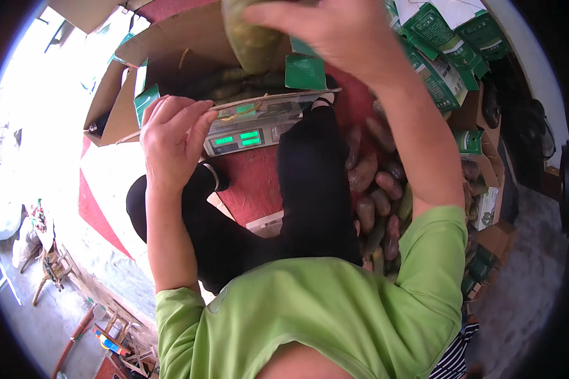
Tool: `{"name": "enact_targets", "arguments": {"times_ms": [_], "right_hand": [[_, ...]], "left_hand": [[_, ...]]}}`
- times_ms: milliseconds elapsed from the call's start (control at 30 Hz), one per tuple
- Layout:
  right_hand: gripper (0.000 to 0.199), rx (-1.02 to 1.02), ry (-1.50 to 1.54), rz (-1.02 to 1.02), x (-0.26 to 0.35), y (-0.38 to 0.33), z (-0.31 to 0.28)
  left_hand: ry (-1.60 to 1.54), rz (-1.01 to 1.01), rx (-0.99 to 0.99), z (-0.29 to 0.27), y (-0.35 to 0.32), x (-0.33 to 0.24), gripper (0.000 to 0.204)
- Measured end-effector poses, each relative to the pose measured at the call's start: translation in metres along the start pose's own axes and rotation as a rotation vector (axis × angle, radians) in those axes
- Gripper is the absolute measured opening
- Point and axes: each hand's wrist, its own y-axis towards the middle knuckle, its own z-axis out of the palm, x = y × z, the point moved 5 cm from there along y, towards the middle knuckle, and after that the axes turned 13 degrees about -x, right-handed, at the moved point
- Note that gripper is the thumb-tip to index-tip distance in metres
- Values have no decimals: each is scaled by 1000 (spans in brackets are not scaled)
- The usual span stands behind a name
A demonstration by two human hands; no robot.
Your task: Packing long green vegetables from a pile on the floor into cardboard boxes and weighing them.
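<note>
My right hand (338, 31) is closed on a long, thick, yellow-green fruit or vegetable (251, 38), held above a cardboard box (164, 44). Its lower end points down into the opening; the top is cut off by the picture's edge. With thumb and fingers, my left hand (174, 129) grips the box's near edge, by a green-printed flap (147, 104). Inside, several long green pieces (224, 82) lie in shadow. The box appears to rest on a digital scale (246, 139) with green-lit displays, just in front of my legs.
Several elongated brownish-red and green pieces (379, 202) are heaped on the red floor covering (250, 189) right of my legs. Green-and-white cartons (436, 69) are piled at the far right. A smaller open box (490, 164) stands beside the heap. Wooden stools (117, 325) are at lower left.
</note>
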Motion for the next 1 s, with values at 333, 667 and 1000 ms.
{"name": "enact_targets", "arguments": {"times_ms": [333,667,1000], "right_hand": [[49,602,-495,195,-53,-25,69],[29,-211,-424,699,-78,-186,-136],[27,73,-748,1303,-44,-507,-164]], "left_hand": [[14,-97,-67,-5,3,11,12],[17,-155,-138,-6,-1,14,12],[0,-132,-133,1,-1,12,11]]}}
